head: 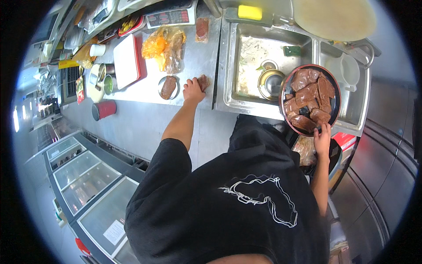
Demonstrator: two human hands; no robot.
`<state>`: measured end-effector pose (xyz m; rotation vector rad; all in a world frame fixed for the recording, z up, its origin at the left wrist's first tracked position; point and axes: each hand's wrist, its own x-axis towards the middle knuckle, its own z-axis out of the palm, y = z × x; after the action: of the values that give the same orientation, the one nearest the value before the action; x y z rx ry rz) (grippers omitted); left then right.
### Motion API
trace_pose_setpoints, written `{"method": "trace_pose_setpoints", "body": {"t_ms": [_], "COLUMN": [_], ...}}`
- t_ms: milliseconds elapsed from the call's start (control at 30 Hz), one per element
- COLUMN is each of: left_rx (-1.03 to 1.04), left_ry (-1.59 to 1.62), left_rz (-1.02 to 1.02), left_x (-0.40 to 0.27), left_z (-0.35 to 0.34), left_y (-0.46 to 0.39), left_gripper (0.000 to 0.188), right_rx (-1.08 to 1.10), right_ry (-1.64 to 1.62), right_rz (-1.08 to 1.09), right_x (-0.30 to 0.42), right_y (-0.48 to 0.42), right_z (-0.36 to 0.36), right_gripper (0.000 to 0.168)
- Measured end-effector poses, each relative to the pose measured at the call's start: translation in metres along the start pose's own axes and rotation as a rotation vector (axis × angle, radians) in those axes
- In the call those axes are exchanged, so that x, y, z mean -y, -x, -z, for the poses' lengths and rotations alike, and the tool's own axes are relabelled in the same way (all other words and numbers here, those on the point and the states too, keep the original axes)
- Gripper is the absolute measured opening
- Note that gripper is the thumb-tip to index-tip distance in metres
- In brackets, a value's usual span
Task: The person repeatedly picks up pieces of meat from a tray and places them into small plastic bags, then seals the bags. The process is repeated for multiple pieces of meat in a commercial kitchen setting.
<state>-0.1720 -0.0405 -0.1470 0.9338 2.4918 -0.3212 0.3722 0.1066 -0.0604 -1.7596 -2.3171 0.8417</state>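
My left hand [194, 90] is on a wrapped piece of dark red meat [203, 82] at the right part of the steel counter, its fingers around the near side. Left of it, another wrapped meat piece [168, 87] lies on a small round metal plate [160, 88]. A third wrapped piece [202, 29] lies farther back. My right hand [322, 131] touches the near rim of a round dark pan [337, 114], its thumb at the edge. Several wrapped meat pieces [306, 94] fill the pan, which rests over the divider and front edge of the double sink.
The steel sink [244, 84] holds a metal bowl [275, 84] and a green scouring pad [292, 50]. Behind it lies a yellow sponge [250, 12]. An orange plastic bag [161, 46], a white cutting board [126, 61] and a scale [169, 17] are on the counter. A clear pitcher [346, 71] stands in the right basin.
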Motion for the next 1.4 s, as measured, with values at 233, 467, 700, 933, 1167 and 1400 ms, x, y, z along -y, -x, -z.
{"method": "trace_pose_setpoints", "body": {"t_ms": [233,467,700,933,1167,1400], "left_rx": [0.114,0.892,0.671,0.636,0.552,0.586], "left_ry": [1.086,2.062,1.940,1.782,1.702,1.656], "left_rz": [-0.120,-0.566,-0.761,-0.903,-0.988,-1.015], "left_x": [-0.010,-0.194,-0.287,-0.318,-0.340,-0.351], "left_z": [-0.022,0.086,0.113,0.109,0.104,0.107], "left_y": [-0.023,0.135,0.211,0.247,0.271,0.287], "left_gripper": [0.037,0.044,0.046,0.050,0.052,0.050], "right_rx": [-0.161,-0.007,-0.411,-0.387,-0.298,-0.556], "right_ry": [-0.194,-0.696,-0.708,-0.891,-1.097,-0.975], "right_rz": [0.074,0.165,0.157,-0.020,-0.017,0.131], "right_x": [0.062,0.178,0.175,0.123,0.088,0.089], "right_y": [-0.003,-0.008,0.020,0.033,0.042,0.053], "right_z": [0.017,0.040,0.067,0.077,0.078,0.109], "right_gripper": [0.031,0.031,0.030,0.022,0.014,0.015]}}
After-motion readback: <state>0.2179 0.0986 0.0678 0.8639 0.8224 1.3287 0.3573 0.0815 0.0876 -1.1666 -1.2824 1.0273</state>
